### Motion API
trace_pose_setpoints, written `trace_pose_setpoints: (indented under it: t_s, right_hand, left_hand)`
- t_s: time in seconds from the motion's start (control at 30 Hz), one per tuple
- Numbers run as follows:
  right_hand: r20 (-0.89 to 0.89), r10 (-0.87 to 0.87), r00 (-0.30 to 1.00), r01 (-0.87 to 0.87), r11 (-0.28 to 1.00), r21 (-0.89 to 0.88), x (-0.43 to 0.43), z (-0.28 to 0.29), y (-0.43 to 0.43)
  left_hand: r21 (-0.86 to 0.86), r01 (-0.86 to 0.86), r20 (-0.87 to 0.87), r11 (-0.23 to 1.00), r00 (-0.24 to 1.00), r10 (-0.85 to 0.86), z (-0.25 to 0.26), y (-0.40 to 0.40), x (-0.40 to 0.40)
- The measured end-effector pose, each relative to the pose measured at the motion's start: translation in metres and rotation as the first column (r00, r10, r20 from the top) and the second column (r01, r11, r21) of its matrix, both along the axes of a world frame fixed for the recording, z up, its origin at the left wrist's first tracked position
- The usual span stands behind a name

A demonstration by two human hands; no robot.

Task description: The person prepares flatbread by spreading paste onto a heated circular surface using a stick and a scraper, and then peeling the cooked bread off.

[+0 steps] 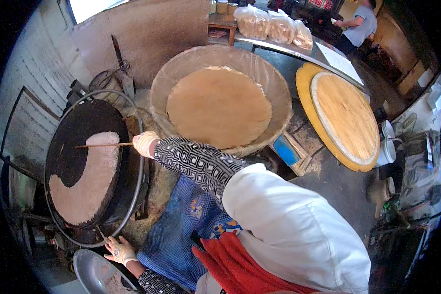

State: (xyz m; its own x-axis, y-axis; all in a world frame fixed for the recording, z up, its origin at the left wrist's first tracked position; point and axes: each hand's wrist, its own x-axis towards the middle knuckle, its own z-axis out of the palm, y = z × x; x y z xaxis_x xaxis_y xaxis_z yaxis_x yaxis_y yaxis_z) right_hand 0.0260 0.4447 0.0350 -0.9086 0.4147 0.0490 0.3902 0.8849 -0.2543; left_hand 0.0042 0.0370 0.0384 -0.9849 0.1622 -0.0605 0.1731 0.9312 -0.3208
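Note:
A wooden spreader stick (104, 145) is in my right hand (146, 143), which wears a pale glove or wrapping. The stick lies across the upper end of a crescent of pinkish-brown batter (92, 185) on a round black griddle (86, 121). Bare griddle surface shows inside the curve and above it. Near the griddle's lower edge, my left hand (120, 251) has its fingers apart, beside a metal ring (137, 183) and a short thin rod (100, 232). Whether its fingertips touch either one, I cannot tell. Below it sits a metal basin (86, 273) with batter residue.
A plastic-lined round basket (220, 55) holds a stack of thin brown flatbreads (218, 106). At right is a round wooden board (345, 117) on a yellow disc (305, 79). Bagged goods (251, 22) stand on a counter (279, 46); a person (360, 25) stands beyond.

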Motion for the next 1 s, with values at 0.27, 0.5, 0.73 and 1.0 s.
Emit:
trace_pose_setpoints:
  t_s: [0.27, 0.5, 0.73, 1.0]
  right_hand:
    - [-0.155, 0.239, 0.959, -0.214, 0.963, 0.162, 0.01, 0.024, -0.017]
    - [0.093, 0.171, 0.981, -0.182, 0.973, 0.141, 0.003, 0.013, -0.023]
    - [0.092, 0.2, 0.976, -0.199, 0.98, -0.018, 0.003, 0.034, -0.069]
    - [-0.016, 0.187, 0.982, -0.177, 0.949, 0.259, -0.018, 0.005, -0.004]
  left_hand:
    - [0.157, 0.045, -0.091, 0.987, 0.995, -0.031, -0.015, -0.054, -0.041]
    - [0.39, 0.451, -0.374, 0.803, 0.874, -0.309, 0.014, 0.034, 0.017]
    - [0.263, 0.2, -0.061, 0.944, 0.98, -0.191, -0.006, 0.034, 0.044]
    - [0.211, 0.242, -0.209, 0.947, 0.958, -0.198, -0.017, 0.035, 0.028]
